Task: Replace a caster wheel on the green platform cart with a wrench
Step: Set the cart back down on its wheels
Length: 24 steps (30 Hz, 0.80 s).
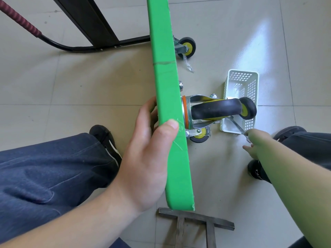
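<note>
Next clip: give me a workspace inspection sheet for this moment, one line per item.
Surface: pale tiled floor, glare near the basket.
Job's things: green platform cart tipped on its edge; large caster mounted on its underside; a second caster further along; wrench by the basket.
Clutter: white perforated basket holding a loose wheel; clear plastic scrap; metal frame under the cart's near end.
Hands: left hand grips the cart edge; right hand pinches the wrench's end.
Cables: nothing seen.
Surroundings: black cart handle with red grip; the person's legs and dark shoes.
</note>
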### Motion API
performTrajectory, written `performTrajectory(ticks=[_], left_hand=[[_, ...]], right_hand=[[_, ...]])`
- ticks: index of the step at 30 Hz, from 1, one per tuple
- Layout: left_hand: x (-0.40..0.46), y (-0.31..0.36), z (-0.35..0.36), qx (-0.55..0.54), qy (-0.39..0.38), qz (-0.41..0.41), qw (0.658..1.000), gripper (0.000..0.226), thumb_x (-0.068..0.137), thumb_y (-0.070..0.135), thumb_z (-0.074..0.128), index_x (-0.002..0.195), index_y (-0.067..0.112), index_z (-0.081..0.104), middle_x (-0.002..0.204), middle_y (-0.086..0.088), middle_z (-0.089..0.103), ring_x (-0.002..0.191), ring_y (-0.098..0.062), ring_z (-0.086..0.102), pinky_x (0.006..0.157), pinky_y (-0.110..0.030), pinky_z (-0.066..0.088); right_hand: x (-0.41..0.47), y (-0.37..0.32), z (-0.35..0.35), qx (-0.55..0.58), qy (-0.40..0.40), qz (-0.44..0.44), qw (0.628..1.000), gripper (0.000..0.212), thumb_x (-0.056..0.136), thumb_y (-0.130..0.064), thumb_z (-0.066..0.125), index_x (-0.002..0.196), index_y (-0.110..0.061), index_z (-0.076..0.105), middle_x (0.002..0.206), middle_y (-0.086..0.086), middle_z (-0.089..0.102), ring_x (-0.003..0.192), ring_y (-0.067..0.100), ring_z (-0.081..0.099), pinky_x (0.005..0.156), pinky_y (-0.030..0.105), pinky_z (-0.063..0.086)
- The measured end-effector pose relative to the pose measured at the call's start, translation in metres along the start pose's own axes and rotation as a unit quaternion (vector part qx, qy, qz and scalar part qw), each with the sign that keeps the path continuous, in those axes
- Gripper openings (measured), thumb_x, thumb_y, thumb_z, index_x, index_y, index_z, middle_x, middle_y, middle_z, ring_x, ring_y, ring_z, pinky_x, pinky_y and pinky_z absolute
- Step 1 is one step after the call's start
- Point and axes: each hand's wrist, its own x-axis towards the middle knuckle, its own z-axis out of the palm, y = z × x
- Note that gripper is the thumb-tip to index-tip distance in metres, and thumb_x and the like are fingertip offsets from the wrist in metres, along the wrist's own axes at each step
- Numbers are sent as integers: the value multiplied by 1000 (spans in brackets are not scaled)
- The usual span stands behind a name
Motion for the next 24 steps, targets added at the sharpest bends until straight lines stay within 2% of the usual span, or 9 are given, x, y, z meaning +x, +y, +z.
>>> performTrajectory(ticks=[2,4,8,10,12,16,18,20,24], left_hand=[[0,-1,0,3,0,2,1000,60,86,47,55,142,25,52,130,-15,64,119,-49,57,100,-77,42],[0,-1,-1,7,2,4,1000,60,86,48,55,142,25,52,129,-14,65,119,-47,58,101,-76,42],[1,-1,-1,13,6,9,1000,62,84,50,56,141,26,52,128,-11,66,119,-45,60,102,-73,44],[1,-2,-1,18,11,11,1000,64,83,51,57,142,26,51,129,-8,67,120,-42,60,104,-72,44],[1,-2,-1,23,16,11,1000,65,81,53,57,141,28,52,128,-6,68,120,-39,62,104,-70,44],[1,-2,-1,23,21,11,999,62,78,56,58,136,33,54,125,-4,70,118,-38,64,104,-69,46],[1,-1,0,23,23,15,999,63,76,58,58,135,36,55,125,-2,71,118,-35,65,105,-66,47],[1,0,0,16,24,15,999,65,74,58,59,135,37,55,125,-1,71,118,-34,65,105,-63,48],[0,2,-3,29,21,13,999,64,74,60,60,135,39,55,126,2,71,118,-28,67,106,-59,49]], right_hand=[[-7,-3,1,-51,1,-26,998,50,103,-11,52,152,-5,40,156,16,40,126,32,49,105,40,48],[-13,-5,2,-70,22,-20,997,46,102,-13,55,147,-8,46,151,11,45,130,32,50,103,36,47],[-28,-7,9,-104,-1,-24,994,47,99,-22,59,142,-10,46,138,11,48,107,32,52,107,43,49],[-39,-9,14,-117,-24,-32,992,51,98,-25,60,145,-13,44,136,10,46,106,31,51,106,44,49],[-51,-12,20,-113,-42,-44,992,53,100,-27,59,148,-15,41,145,9,44,117,32,51,106,41,49],[-82,-24,23,-111,-60,-81,989,50,103,-30,55,149,-19,41,143,8,43,132,32,49,112,43,45],[-98,-29,20,-94,-70,-105,988,36,102,-31,55,137,-24,49,146,4,44,127,28,49,114,44,43],[-113,-34,15,-88,-76,-129,985,15,102,-29,52,117,-26,53,138,5,50,113,25,49,113,44,44],[-149,-50,7,-87,-89,-179,976,16,101,-28,49,111,-18,55,97,6,51,84,26,48,83,37,45]])
